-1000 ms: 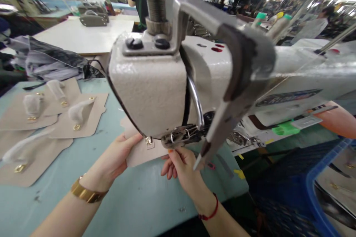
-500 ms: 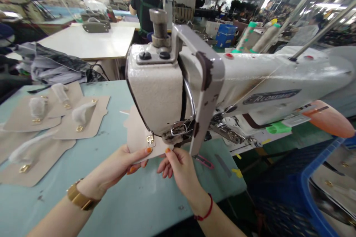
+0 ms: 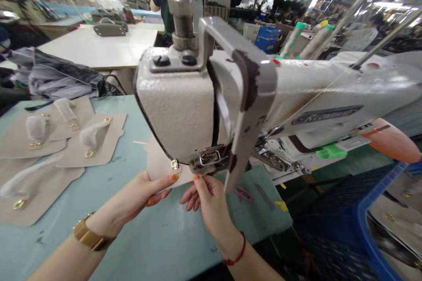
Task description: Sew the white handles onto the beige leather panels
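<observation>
A beige leather panel (image 3: 158,164) with a small gold buckle (image 3: 175,166) lies under the head of a white sewing machine (image 3: 178,109). My left hand (image 3: 150,191) pinches the panel's near left edge, thumb on top and fingers beneath. At the near right edge my right hand (image 3: 207,193) grips the same panel between thumb and forefinger, its other fingers curled loosely below. The needle and the panel's far part are hidden behind the machine head.
Several beige panels (image 3: 102,151) with wrapped gold hardware lie on the green tabletop (image 3: 132,237) at left. Pink-handled snips (image 3: 244,193) rest right of my hand. A blue crate (image 3: 364,228) holding panels stands at right. Behind are a white table (image 3: 132,50) and a co-worker (image 3: 168,2).
The view has shifted slightly, so the machine head looks nearer. Both hands keep their hold on the panel, which stays under the machine head. The co-worker behind has moved an arm.
</observation>
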`<state>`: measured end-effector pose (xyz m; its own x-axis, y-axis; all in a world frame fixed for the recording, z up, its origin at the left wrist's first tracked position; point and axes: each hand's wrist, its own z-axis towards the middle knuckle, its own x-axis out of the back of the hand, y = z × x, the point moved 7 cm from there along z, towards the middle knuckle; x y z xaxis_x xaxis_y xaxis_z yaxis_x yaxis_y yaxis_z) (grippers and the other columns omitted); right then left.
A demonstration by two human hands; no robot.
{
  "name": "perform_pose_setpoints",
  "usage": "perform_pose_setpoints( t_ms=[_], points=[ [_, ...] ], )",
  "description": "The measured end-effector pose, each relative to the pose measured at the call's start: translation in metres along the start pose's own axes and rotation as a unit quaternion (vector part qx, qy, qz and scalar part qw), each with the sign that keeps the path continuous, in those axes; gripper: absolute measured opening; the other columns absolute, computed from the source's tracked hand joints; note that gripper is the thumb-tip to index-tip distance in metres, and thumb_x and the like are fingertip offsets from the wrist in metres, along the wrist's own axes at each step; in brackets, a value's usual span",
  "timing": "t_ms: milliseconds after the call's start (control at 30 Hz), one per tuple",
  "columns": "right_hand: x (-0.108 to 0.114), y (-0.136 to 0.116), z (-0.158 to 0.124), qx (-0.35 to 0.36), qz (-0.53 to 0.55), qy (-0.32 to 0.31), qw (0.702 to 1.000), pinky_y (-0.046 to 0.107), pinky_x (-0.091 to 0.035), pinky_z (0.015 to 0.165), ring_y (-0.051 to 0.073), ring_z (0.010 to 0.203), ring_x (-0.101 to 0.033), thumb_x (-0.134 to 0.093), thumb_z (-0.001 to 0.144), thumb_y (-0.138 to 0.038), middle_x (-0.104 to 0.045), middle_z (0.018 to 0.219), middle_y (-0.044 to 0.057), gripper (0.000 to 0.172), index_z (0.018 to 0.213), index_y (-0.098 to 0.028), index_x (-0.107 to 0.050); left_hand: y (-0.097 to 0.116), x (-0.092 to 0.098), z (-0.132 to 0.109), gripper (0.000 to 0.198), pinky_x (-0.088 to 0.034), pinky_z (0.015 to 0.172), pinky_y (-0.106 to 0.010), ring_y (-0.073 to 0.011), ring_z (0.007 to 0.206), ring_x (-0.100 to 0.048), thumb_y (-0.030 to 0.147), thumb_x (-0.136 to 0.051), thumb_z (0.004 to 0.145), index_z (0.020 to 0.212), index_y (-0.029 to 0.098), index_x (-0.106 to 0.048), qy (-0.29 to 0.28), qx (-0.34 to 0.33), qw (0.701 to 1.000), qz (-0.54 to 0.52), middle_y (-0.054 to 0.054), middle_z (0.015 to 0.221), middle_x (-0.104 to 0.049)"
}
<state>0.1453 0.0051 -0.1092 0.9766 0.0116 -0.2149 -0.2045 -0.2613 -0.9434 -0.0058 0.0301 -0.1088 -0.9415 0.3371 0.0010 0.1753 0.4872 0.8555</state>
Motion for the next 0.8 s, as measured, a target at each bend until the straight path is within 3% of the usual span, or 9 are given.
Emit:
perform_pose_setpoints(
  t_ms=[433, 667, 800],
  points=[
    [-0.011, -0.005, 0.0, -0.004, -0.009, 0.043, 0.999, 0.015, -0.036, 0.04, 0.01, 0.041, -0.06, -0.037, 0.093, -0.049, -0.07, 0.06, 0.01, 0.051, 0.062, -0.013, -0.057, 0.007, 0.007, 0.006, 0.043, -0.013, 0.043, -0.022, -0.0055, 0.042, -0.025, 0.051, -0.066, 0.074, 0.056, 0.016, -0.049, 0.004, -0.028, 0.998, 0.053, 0.006, 0.042, -0.038],
    [-0.015, -0.003, 0.004, -0.008, -0.019, 0.034, 0.999, 0.016, -0.036, 0.039, 0.01, 0.039, -0.058, -0.038, 0.093, -0.049, -0.068, 0.058, 0.008, 0.05, 0.062, -0.014, -0.056, 0.007, 0.006, 0.001, 0.036, -0.015, 0.041, -0.02, -0.0053, 0.041, -0.027, 0.048, -0.071, 0.072, 0.065, 0.016, -0.056, 0.03, -0.025, 0.999, 0.005, 0.007, 0.044, -0.039],
    [-0.015, -0.004, 0.005, -0.007, -0.022, 0.022, 0.999, 0.016, -0.037, 0.04, 0.01, 0.041, -0.06, -0.037, 0.094, -0.05, -0.069, 0.061, 0.008, 0.051, 0.065, -0.014, -0.058, 0.006, 0.003, -0.004, 0.04, -0.016, 0.04, -0.02, -0.005, 0.04, -0.027, 0.048, -0.072, 0.071, 0.057, 0.016, -0.053, 0.051, -0.028, 0.998, -0.018, 0.006, 0.041, -0.039]
  ],
)
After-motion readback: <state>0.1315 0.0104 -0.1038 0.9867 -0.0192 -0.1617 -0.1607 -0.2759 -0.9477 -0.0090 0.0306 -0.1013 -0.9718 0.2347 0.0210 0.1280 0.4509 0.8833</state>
